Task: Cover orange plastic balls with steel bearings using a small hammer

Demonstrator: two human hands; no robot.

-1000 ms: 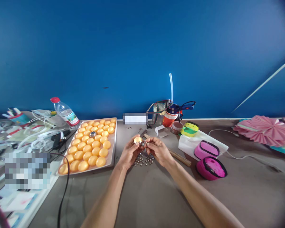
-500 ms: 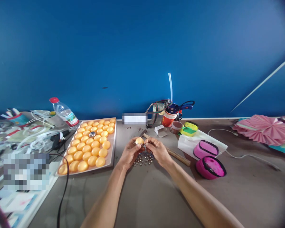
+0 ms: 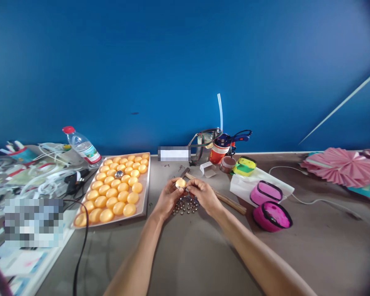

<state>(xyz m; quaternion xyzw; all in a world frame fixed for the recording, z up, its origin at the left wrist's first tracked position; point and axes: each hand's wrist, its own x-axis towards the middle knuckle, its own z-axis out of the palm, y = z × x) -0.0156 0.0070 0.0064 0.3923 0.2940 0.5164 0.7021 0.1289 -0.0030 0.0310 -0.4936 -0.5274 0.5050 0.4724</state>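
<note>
The thumb and fingers of the left hand (image 3: 168, 198) are closed on one orange ball (image 3: 181, 182), holding it up in front of the person. The right hand (image 3: 204, 196) meets it from the other side, thumb and fingertips drawn close together at the ball's edge — whether they grip anything small, one cannot tell. Below both hands a loose heap of small silver pieces (image 3: 182, 206) lies on the grey tabletop (image 3: 185, 255). A hammer (image 3: 231, 202) lies behind the right hand, its wooden handle slanting out to the right. To the left, a white tray (image 3: 144, 189) holds rows of orange balls (image 3: 112, 203) — a silver object (image 3: 119, 174) sits among them. Farther right are two pink mesh cases (image 3: 267, 193) with black edging.
</note>
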